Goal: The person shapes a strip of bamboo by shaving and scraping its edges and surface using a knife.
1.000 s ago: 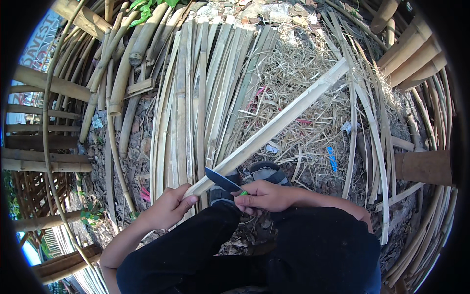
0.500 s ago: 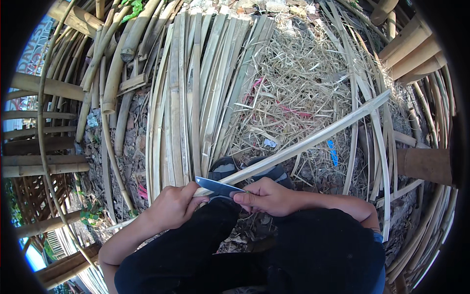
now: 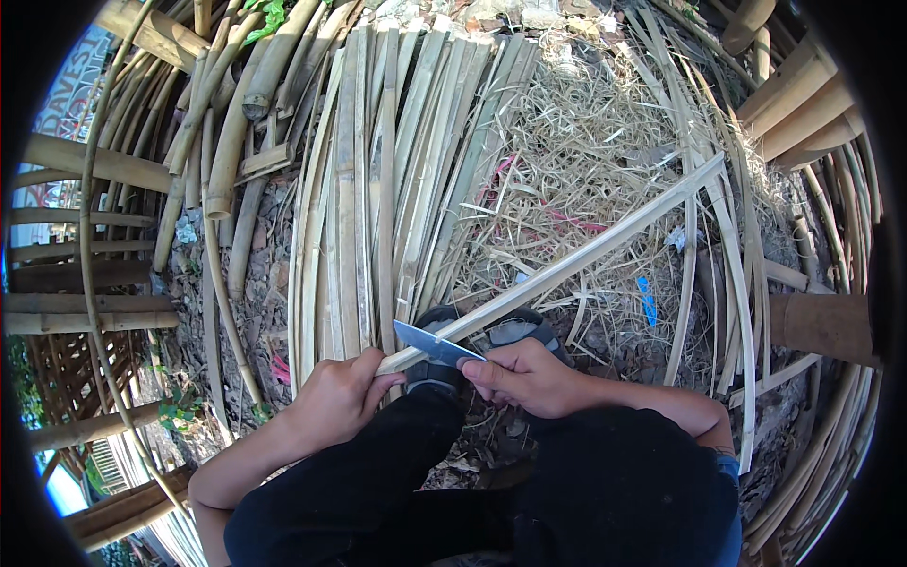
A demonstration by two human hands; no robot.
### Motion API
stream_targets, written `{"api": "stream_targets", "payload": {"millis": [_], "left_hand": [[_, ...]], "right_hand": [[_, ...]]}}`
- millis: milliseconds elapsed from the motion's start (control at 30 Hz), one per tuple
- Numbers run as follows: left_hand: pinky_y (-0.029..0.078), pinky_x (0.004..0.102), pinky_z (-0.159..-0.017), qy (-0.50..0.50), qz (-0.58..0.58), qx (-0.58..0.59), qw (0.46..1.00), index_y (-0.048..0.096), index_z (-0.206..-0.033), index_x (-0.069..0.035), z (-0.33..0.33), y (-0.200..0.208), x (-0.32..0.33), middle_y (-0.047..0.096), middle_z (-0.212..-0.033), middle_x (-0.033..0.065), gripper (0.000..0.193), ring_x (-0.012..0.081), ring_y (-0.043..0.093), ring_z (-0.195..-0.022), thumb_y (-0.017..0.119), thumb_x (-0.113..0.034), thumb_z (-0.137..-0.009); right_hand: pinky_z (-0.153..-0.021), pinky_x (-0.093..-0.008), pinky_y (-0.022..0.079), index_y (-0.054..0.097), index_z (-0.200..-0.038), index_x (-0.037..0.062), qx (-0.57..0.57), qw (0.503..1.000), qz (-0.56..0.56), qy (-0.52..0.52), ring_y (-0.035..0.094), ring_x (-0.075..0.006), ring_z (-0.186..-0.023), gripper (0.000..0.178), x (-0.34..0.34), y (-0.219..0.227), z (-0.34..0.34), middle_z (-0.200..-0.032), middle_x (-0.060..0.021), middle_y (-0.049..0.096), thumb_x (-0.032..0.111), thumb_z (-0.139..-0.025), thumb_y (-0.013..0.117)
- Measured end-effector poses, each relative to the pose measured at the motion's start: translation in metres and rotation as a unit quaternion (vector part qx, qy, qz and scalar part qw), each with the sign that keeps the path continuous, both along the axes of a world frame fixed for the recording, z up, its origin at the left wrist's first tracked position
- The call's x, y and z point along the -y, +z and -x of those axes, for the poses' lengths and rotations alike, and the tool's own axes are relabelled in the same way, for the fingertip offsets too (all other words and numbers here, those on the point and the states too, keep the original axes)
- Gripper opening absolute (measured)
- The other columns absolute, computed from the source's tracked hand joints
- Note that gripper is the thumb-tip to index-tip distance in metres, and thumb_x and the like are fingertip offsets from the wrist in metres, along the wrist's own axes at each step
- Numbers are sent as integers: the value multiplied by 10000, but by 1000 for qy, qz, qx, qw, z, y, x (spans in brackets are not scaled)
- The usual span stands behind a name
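A long pale bamboo strip [image 3: 586, 255] slants from my lap up toward the far right. My left hand [image 3: 338, 404] is closed round its near end. In my right hand [image 3: 527, 378] is a knife [image 3: 442, 344] with a broad grey blade, its handle hidden in the fist. The blade lies across the strip, a little beyond my left hand, and its tip points up and left. Beneath the strip my shoes [image 3: 436, 342] show in part, between my dark-trousered legs.
Split bamboo strips [image 3: 364, 189] lie side by side ahead on the left. Curled shavings [image 3: 586, 161] cover the ground to their right, with a blue scrap [image 3: 647, 300] among them. Thick bamboo poles [image 3: 222, 165] lean at the left, and a cut pole [image 3: 822, 326] juts in from the right.
The knife has slid along the strip, away from my left hand and slightly right. The strip's far end has swung a little up and left. Both hands keep their hold.
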State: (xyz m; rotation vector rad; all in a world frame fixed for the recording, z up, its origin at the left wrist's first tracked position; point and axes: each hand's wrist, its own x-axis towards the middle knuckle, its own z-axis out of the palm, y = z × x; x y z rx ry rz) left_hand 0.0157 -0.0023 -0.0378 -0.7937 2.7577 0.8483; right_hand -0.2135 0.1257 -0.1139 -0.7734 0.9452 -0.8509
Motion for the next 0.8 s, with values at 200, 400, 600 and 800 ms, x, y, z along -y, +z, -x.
{"api": "stream_targets", "payload": {"millis": [200,400,600,800], "left_hand": [[413,450,-440,14,-35,3,999,466,-855,10,-4,3,1,484,-490,168,277,405,558,-472,611,-209,-944],[406,439,-437,29,-42,8,999,473,-846,8,-5,7,1,476,-485,161,280,395,550,-459,606,-215,-949],[402,440,-450,45,-48,37,997,471,-839,9,-6,11,2,473,-490,162,280,397,549,-474,598,-213,-954],[394,437,-449,64,-63,54,994,468,-833,9,-18,13,2,477,-502,168,283,394,540,-470,592,-212,-958]], "right_hand": [[-466,-249,278,586,-703,37,-41,999,19,-17,356,-30,-515,494,-2,3,2,-549,59,394,419,-1005,502],[-457,-252,270,595,-707,27,-68,997,32,-30,354,-28,-503,494,-2,-1,0,-540,56,397,414,-1002,511],[-460,-252,283,600,-704,26,-82,995,19,-53,366,-28,-507,488,-5,1,4,-537,47,413,405,-1000,518],[-482,-252,320,601,-697,18,-88,993,24,-71,392,-31,-523,487,-7,-2,8,-543,30,444,393,-999,527]]}}
